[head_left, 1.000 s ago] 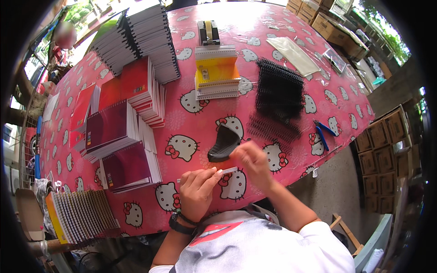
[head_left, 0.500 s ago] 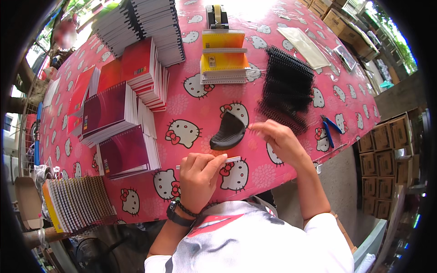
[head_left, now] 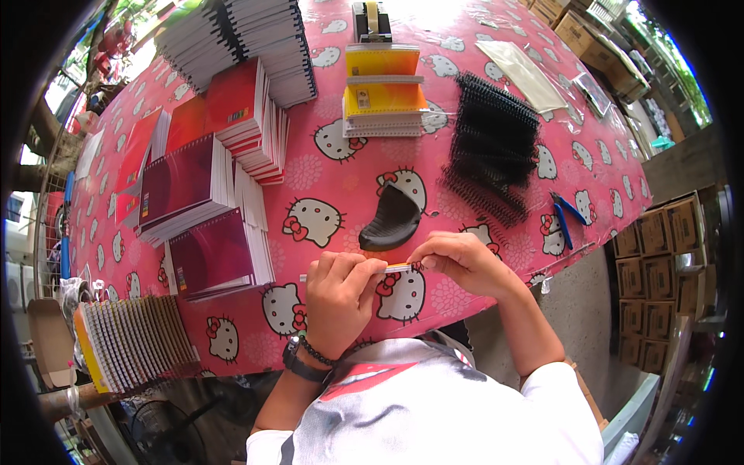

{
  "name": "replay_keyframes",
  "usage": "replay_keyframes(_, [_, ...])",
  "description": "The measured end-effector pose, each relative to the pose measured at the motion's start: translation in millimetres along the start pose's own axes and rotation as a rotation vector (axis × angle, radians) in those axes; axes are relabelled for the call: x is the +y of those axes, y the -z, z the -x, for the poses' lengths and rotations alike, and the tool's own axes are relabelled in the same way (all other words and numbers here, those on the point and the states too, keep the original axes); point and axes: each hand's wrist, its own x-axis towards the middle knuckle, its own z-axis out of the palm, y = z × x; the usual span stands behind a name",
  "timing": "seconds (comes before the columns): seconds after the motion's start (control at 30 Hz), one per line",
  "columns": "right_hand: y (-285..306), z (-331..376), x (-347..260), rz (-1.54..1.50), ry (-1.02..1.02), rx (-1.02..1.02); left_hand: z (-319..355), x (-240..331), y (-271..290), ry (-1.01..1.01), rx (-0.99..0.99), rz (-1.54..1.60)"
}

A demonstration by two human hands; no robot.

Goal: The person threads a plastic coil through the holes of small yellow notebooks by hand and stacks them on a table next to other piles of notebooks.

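My left hand (head_left: 339,298) and my right hand (head_left: 458,260) hold the two ends of a thin notebook (head_left: 398,268), seen edge-on, just above the near edge of the pink cartoon-cat tablecloth (head_left: 325,167). Both hands pinch its top edge, where a short piece of black spiral shows between the fingers. A curved black tray-like piece (head_left: 392,219) lies just beyond my hands. A heap of black spiral binding coils (head_left: 493,147) sits to the right of it.
Stacks of maroon and red notebooks (head_left: 203,209) fill the left side, grey-edged stacks (head_left: 240,39) the far left. Yellow notebooks (head_left: 383,91) and a tape dispenser (head_left: 370,19) stand at the back. Blue pliers (head_left: 564,218) lie at the right. Cardboard boxes (head_left: 659,271) stand beside the table.
My right hand has come back from the table toward my left hand and now grips the notebook's right end. The view has tilted down a little.
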Motion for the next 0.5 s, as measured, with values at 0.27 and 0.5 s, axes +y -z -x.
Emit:
replay_keyframes(0.27, [-6, 3, -12, 0.075, 0.087, 0.044, -2, 16, 3, 0.036, -0.044, 0.072])
replay_keyframes(0.5, [11, -25, 6, 0.229, 0.032, 0.087, 5, 9, -3, -0.13, -0.141, -0.01])
